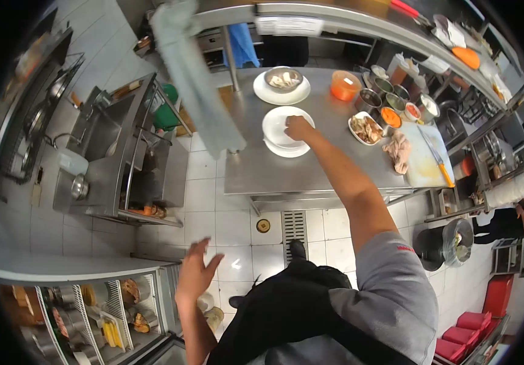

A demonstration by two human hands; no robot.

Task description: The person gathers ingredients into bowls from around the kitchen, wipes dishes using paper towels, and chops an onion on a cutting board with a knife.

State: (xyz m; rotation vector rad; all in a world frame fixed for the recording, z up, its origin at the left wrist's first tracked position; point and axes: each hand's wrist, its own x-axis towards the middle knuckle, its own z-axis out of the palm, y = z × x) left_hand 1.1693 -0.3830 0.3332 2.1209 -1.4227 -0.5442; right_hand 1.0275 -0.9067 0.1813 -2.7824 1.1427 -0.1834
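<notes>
My right hand (299,128) reaches across the steel counter, its fingers curled closed at the right rim of a white bowl (276,126). Under the bowl, the edge of a white plate (286,152) shows at the front. My left hand (198,271) hangs over the tiled floor with fingers spread and nothing in it. Just behind the bowl, a metal bowl (283,79) of pale pieces stands on another white plate (263,96). To the right lie a white dish of brownish food (366,129) and a piece of raw poultry (398,151).
A knife (437,158) rests on the cutting board (419,171). Several sauce containers and an orange tub (345,85) line the counter's back right. An open fridge (101,316) is at lower left, a sink (101,125) at left. Another person (502,225) stands far right.
</notes>
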